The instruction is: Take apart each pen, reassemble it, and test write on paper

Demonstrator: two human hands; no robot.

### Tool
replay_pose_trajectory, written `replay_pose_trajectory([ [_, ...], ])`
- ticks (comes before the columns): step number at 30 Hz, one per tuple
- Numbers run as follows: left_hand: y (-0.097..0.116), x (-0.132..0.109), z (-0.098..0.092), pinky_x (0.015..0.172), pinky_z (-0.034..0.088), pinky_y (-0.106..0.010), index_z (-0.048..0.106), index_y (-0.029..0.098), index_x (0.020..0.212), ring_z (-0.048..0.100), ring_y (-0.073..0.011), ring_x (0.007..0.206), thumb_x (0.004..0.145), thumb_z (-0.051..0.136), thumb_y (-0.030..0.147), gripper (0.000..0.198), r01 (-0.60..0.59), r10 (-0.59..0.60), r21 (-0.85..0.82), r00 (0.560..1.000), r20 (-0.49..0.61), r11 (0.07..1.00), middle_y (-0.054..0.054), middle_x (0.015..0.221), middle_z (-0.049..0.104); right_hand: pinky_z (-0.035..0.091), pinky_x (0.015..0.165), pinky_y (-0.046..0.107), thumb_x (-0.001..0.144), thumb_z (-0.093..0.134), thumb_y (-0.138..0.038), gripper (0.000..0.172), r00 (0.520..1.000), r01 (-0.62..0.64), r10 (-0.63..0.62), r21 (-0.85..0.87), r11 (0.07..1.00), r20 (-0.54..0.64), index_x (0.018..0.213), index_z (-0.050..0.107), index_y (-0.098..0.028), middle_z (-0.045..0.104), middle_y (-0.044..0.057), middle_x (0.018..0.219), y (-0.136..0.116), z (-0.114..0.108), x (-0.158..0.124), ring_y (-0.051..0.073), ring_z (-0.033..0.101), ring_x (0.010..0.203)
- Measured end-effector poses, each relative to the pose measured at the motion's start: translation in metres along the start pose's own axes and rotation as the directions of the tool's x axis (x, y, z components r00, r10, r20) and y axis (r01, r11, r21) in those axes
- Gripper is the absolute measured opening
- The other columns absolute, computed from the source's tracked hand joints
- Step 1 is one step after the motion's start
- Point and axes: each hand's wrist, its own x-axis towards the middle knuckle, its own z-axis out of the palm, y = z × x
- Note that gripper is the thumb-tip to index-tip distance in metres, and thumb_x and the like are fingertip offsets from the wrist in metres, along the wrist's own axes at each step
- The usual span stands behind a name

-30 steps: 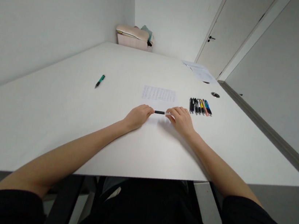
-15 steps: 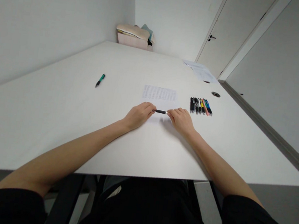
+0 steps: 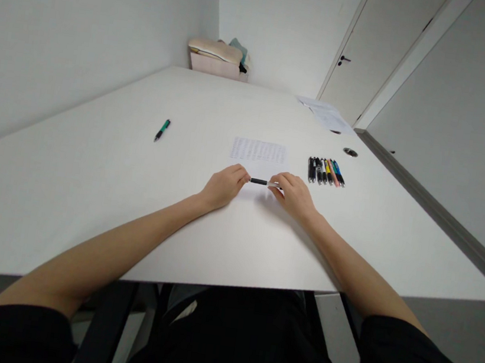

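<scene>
A black and white pen point(image 3: 259, 182) lies level between my two hands, just over the lower part of a sheet of paper point(image 3: 257, 165) with rows of writing on its upper part. The fingers of my left hand point(image 3: 226, 186) pinch its left end. At the other end my right hand point(image 3: 294, 194) holds the pale part of the barrel between thumb and fingers. To the right of the sheet, several pens point(image 3: 326, 172) lie side by side in a row. A lone green and black pen point(image 3: 162, 130) rests farther off to the left.
The white table point(image 3: 166, 219) runs from the wall on the left to a ledge on the right. At its far right lie some papers point(image 3: 327, 116), near a round grommet point(image 3: 350, 153). A pink box point(image 3: 215, 66) with cloth on top stands beyond the far edge.
The pen has shifted slightly left along with my left hand. More of its pale right part now shows at my right fingers, which have loosened a little.
</scene>
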Motion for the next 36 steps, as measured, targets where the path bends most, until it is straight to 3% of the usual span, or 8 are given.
replay_pose_trajectory([
  [4,-0.0033,-0.0002,0.0013,0.074,0.044,-0.03,0.057,0.017,0.078,0.056,-0.0164,0.079,0.094,0.027,0.033,0.037,0.057,-0.055,-0.064,0.998,0.043,0.996,-0.005,0.083,0.061,0.036,0.07,0.029,0.09,0.044,-0.029,0.019,1.0,-0.018,0.019,-0.01,1.0,0.025,0.096,0.058,-0.018,0.064,0.006,0.093,-0.0007,0.0002,0.0,0.017,0.056,0.082],
  [7,-0.0052,-0.0016,0.0014,0.073,0.044,-0.029,0.057,0.017,0.092,0.057,-0.0162,0.082,0.093,0.031,0.036,0.033,0.057,-0.057,-0.073,0.998,0.011,0.996,-0.005,0.09,0.062,0.035,0.07,0.029,0.092,0.04,-0.033,0.024,0.997,-0.056,0.06,-0.064,0.996,0.052,0.098,0.059,-0.019,0.065,0.006,0.091,-0.0002,-0.0002,0.0,0.017,0.057,0.08],
  [11,-0.0055,-0.0042,0.0009,0.068,0.045,-0.027,0.052,0.018,0.107,0.057,-0.0144,0.078,0.087,0.046,0.036,0.028,-0.036,0.035,-0.033,0.999,-0.024,0.999,-0.005,0.099,0.061,0.033,0.069,0.03,0.094,0.035,-0.032,0.03,0.992,-0.077,0.089,-0.126,0.989,0.088,0.098,0.061,-0.019,0.067,0.006,0.087,-0.0005,-0.0011,0.0004,0.018,0.057,0.079],
  [18,-0.0048,-0.0039,0.0019,0.07,0.044,-0.025,0.055,0.019,0.097,0.058,-0.0136,0.08,0.089,0.044,0.026,0.016,-0.103,0.103,0.005,0.993,-0.059,0.995,-0.003,0.094,0.062,0.032,0.068,0.03,0.094,0.035,-0.032,0.03,0.988,-0.076,0.093,-0.133,0.988,0.127,0.096,0.062,-0.018,0.067,0.006,0.085,-0.001,0.0,0.0009,0.018,0.057,0.077],
  [30,-0.0024,-0.0025,0.0,0.071,0.044,-0.027,0.057,0.016,0.087,0.056,-0.0153,0.081,0.093,0.034,0.033,0.029,-0.034,0.035,-0.029,0.999,0.003,0.999,-0.005,0.091,0.06,0.036,0.072,0.029,0.09,0.045,-0.031,0.019,0.999,-0.027,0.028,-0.019,0.999,0.043,0.097,0.057,-0.019,0.063,0.007,0.092,0.001,-0.0015,-0.0017,0.018,0.055,0.082],
  [36,-0.0057,-0.0023,0.001,0.073,0.044,-0.028,0.058,0.016,0.087,0.056,-0.0158,0.082,0.093,0.032,0.033,0.032,-0.035,0.036,-0.035,0.999,0.013,0.999,-0.006,0.091,0.059,0.037,0.072,0.029,0.089,0.045,-0.03,0.019,0.998,-0.024,0.025,-0.015,1.0,0.056,0.098,0.057,-0.019,0.061,0.007,0.093,0.0018,-0.002,-0.0018,0.018,0.055,0.084],
])
